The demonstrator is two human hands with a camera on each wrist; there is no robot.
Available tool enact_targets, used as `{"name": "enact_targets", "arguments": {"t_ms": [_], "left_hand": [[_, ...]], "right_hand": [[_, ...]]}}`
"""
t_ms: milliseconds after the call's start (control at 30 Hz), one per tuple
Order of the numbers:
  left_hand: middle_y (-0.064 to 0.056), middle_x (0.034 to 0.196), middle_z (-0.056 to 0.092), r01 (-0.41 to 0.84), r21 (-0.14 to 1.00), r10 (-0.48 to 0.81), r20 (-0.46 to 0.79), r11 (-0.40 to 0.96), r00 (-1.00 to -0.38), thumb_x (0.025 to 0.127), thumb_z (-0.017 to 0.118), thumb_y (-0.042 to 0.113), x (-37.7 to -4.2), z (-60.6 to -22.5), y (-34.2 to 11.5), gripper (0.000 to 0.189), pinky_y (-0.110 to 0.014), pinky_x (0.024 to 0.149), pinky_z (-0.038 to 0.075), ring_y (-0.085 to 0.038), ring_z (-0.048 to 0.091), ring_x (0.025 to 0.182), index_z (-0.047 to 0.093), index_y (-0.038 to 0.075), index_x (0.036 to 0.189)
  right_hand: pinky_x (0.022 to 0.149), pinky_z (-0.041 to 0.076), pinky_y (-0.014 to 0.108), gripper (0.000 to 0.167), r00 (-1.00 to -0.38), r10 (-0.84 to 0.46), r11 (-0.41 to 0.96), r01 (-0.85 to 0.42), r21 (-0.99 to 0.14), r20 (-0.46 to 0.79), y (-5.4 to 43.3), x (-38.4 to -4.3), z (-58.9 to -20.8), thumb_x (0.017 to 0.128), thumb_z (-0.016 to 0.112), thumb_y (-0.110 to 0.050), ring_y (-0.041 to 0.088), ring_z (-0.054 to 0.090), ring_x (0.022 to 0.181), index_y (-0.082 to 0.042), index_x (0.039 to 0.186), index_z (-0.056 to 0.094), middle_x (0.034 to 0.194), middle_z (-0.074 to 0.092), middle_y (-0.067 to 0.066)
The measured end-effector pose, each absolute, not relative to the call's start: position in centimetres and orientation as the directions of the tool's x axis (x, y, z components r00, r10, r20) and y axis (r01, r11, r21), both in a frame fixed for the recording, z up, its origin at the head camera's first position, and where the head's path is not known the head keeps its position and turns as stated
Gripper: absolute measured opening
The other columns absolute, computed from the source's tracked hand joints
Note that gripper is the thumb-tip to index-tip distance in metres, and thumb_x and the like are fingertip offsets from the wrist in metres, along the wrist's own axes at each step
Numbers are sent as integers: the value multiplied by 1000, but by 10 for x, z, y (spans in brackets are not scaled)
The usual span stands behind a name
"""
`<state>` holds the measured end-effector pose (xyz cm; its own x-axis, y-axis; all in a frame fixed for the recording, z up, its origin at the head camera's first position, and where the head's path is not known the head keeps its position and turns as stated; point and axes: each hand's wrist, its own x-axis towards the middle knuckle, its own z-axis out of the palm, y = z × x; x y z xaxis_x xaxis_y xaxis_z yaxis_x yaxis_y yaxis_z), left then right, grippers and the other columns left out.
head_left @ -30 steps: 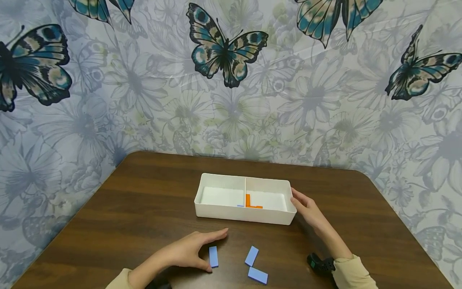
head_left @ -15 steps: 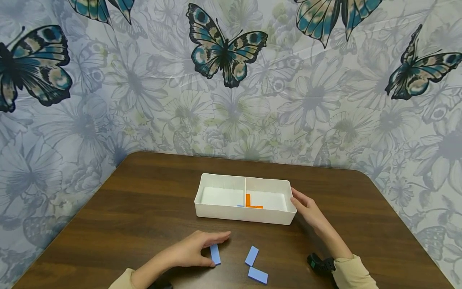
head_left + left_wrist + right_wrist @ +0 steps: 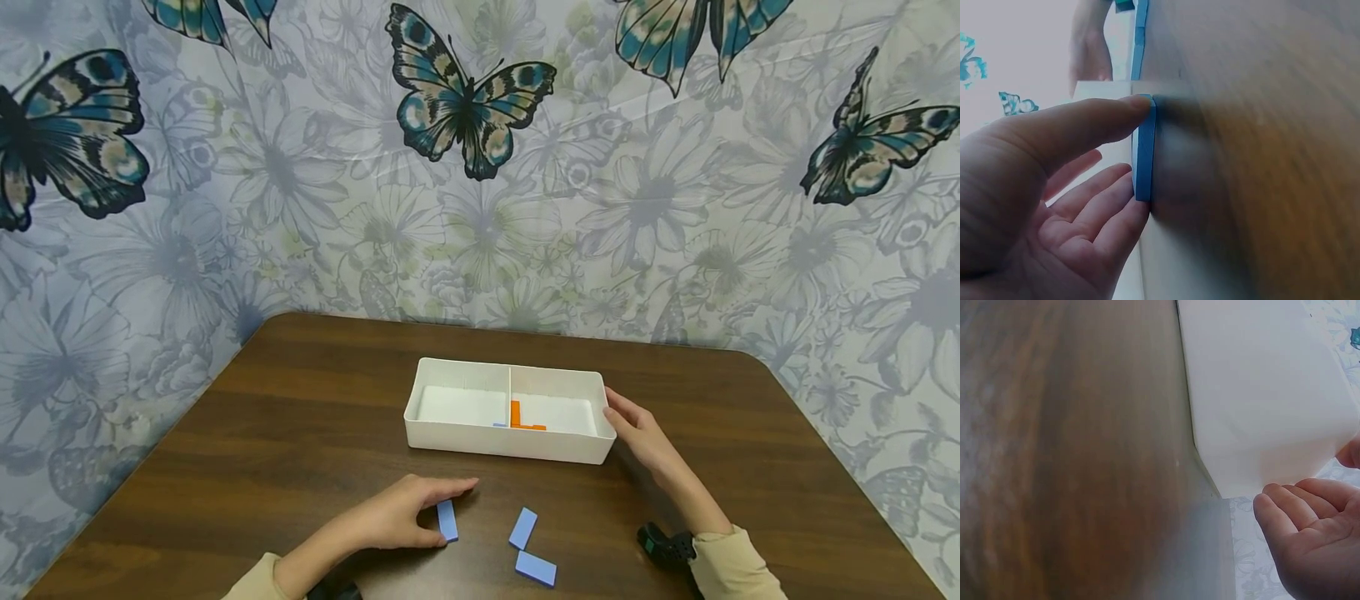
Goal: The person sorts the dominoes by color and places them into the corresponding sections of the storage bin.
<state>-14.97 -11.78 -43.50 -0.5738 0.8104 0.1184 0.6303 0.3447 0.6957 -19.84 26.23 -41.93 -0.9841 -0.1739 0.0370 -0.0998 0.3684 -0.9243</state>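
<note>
My left hand (image 3: pixel 397 512) pinches a flat blue block (image 3: pixel 447 521) on the table, with the thumb at its near end and fingers at its far end. In the left wrist view, the blue block (image 3: pixel 1143 150) stands between thumb and fingertips. Two more blue blocks lie to the right: one tilted (image 3: pixel 522 528), the other nearer (image 3: pixel 536 569). A white two-compartment box (image 3: pixel 502 440) stands behind them. At its right end, my right hand (image 3: pixel 645 437) touches the wall with fairly straight fingers; the right wrist view shows these fingertips (image 3: pixel 1266 499) against it.
Orange pieces (image 3: pixel 516 415) sit in the box's right compartment beside the divider. A bit of blue (image 3: pixel 499 425) shows in the left compartment. The brown wooden table (image 3: pixel 300 400) meets a butterfly-patterned cloth (image 3: pixel 337 208) at the back.
My left hand has moved slightly right and closed its thumb and fingers on the blue block, which has shifted and turned a little. My right hand and the box have stayed put.
</note>
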Motion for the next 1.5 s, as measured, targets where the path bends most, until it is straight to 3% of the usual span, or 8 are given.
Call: {"name": "enact_targets", "arguments": {"t_ms": [400, 700, 867, 1200, 1500], "left_hand": [[-2, 132, 51, 703, 623, 822, 164, 343, -546, 78, 75, 7, -150, -433, -114, 64, -29, 92, 42, -12, 48, 118, 49, 4, 137], [-4, 133, 50, 676, 697, 811, 239, 239, -533, 74, 73, -2, -161, -426, -107, 68, -29, 93, 41, -11, 50, 115, 47, 2, 137], [-9, 133, 51, 631, 748, 803, 241, 204, -545, 78, 71, -3, -171, -413, -103, 66, -31, 95, 40, -15, 48, 119, 45, 2, 139], [-10, 140, 44, 547, 828, 766, 271, 124, -583, 81, 71, -2, -214, -374, -97, 68, -31, 96, 38, -16, 45, 123, 40, 3, 141], [-23, 140, 38, 481, 867, 794, 200, 129, -574, 83, 69, -1, -263, -372, -93, 67, -32, 97, 37, -24, 41, 126, 35, -7, 140]], "right_hand": [[101, 26, 54, 54, -985, -171, 379, -101, -920, 38, 262, -199, -419, 102, 43, -20, 40, 30, 128, 8, 144, 24, 141, 31, 30], [102, 27, 52, 54, -986, -166, 378, -86, -922, 24, 262, -198, -418, 102, 43, -20, 39, 31, 128, 7, 144, 24, 142, 31, 29], [102, 27, 52, 53, -986, -167, 380, -80, -922, 17, 261, -197, -418, 102, 43, -19, 40, 31, 128, 7, 144, 24, 142, 31, 29], [102, 27, 53, 55, -985, -169, 374, -82, -924, 19, 263, -197, -417, 102, 43, -22, 40, 30, 129, 6, 145, 24, 143, 29, 29], [100, 29, 53, 56, -985, -171, 379, -100, -920, 37, 262, -197, -419, 101, 45, -25, 38, 31, 128, 6, 144, 27, 142, 32, 27]]}}
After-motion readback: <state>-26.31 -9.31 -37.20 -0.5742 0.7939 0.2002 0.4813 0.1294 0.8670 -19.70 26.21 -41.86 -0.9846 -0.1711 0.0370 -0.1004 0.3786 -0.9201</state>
